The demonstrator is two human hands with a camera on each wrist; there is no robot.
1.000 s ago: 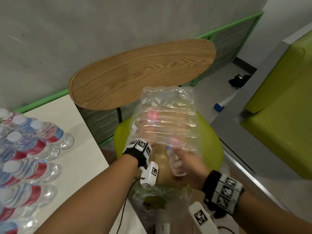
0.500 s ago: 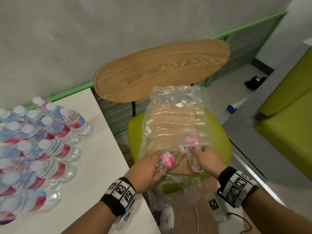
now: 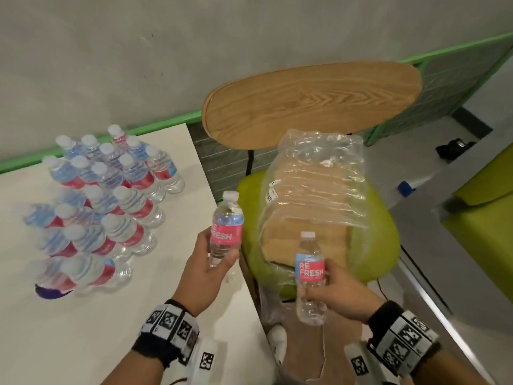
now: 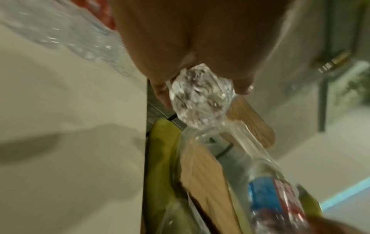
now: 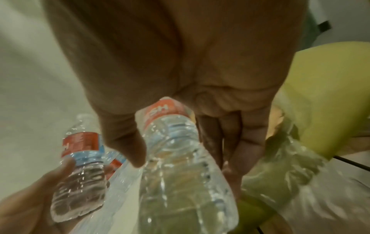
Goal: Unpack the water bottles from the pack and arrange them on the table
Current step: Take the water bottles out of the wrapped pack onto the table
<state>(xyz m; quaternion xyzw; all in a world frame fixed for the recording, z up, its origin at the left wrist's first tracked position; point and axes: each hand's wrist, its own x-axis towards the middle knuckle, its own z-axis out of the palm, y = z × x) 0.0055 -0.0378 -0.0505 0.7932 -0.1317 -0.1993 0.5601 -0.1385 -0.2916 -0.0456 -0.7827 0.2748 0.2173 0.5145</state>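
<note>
My left hand (image 3: 213, 259) grips a clear water bottle (image 3: 226, 227) with a pink and blue label, held upright above the white table's (image 3: 69, 329) right edge. My right hand (image 3: 330, 290) grips a second like bottle (image 3: 309, 276) over the gap beside the green chair. In the left wrist view the first bottle's base (image 4: 200, 98) shows between my fingers; in the right wrist view the second bottle (image 5: 180, 158) fills the middle, with the first bottle (image 5: 80, 166) at its left. The clear plastic pack wrap (image 3: 313, 184) lies slack on a cardboard tray on the chair seat; no bottle shows inside it.
Several bottles (image 3: 111, 195) stand in rows on the table's far left. A green chair (image 3: 374, 245) with a wooden backrest (image 3: 311, 101) stands right of the table. A grey wall runs behind. A green sofa (image 3: 485, 207) and a grey ledge lie at the right.
Both hands came out of the wrap, each holding a bottle, and drew back and left toward the table. The wrap now lies slack on the chair. The view turned left.
</note>
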